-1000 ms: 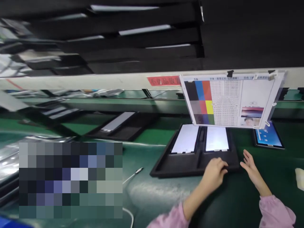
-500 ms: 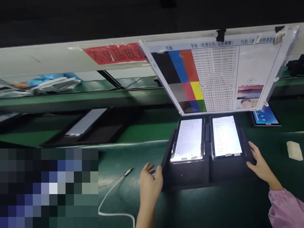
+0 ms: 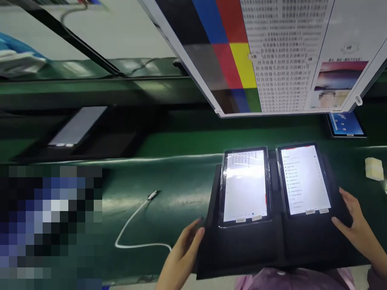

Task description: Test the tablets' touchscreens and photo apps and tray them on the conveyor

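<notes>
In front of me lies a black tray [image 3: 248, 251] bearing two tablets side by side, both with lit white screens. The left tablet [image 3: 245, 187] has a clear film around it and shows faint lines of text. A list fills the screen of the right tablet [image 3: 305, 181]. My left hand [image 3: 183, 249] is closed at the tray's left edge, thumb and fingers together there. With the thumb on top and fingers along the side, my right hand [image 3: 355, 223] grips the tray's right edge.
Above the tray hangs a colour and text chart [image 3: 260, 60]. Behind it lies a tablet with a blue screen [image 3: 346, 123]. A pale small block [image 3: 374, 169] sits at right. A white cable [image 3: 133, 217] lies left, and another tray with a tablet [image 3: 80, 125] stands on the far strip.
The tray with its two tablets has come nearer to the bench's front edge, both my hands moving with it. My view has tilted down, and the chart appears higher.
</notes>
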`<state>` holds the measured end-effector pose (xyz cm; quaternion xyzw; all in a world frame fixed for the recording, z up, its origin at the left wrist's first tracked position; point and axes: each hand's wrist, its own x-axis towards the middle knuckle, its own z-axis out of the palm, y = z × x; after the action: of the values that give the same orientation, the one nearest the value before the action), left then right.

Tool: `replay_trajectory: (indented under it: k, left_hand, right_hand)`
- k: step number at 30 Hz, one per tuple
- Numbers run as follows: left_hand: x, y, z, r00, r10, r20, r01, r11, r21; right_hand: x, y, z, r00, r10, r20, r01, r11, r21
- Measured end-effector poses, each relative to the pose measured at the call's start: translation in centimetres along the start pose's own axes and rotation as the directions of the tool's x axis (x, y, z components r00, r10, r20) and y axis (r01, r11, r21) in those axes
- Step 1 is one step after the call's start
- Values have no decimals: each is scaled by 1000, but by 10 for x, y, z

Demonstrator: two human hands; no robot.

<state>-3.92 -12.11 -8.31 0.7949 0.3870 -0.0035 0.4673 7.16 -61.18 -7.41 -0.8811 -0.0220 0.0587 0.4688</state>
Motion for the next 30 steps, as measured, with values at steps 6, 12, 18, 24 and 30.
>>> replay_trajectory:
  k: [6,12,18,24,30]
  left_hand:
    - [46,64,40,982,186,-11,-186,977,-104]
    - [77,89,63,971,230,-61,-236,963,-132]
    - [73,83,72,952,282,-117,-293,951,-98]
    - [68,82,74,936,324,-135,-334,941,-54]
    - [66,86,75,925,351,-148,-364,929,-70]
  right_hand:
    - [40,-38,12,994,-54,96,71,980,-184]
    - [45,-41,22,996,-70,46,82,944,-321]
    - [44,-36,16,996,-82,37,89,957,-275]
    - [52,-27,8,1000,19,19,-16,988,-154]
    - [56,-31,12,999,41,-10,-42,989,-140]
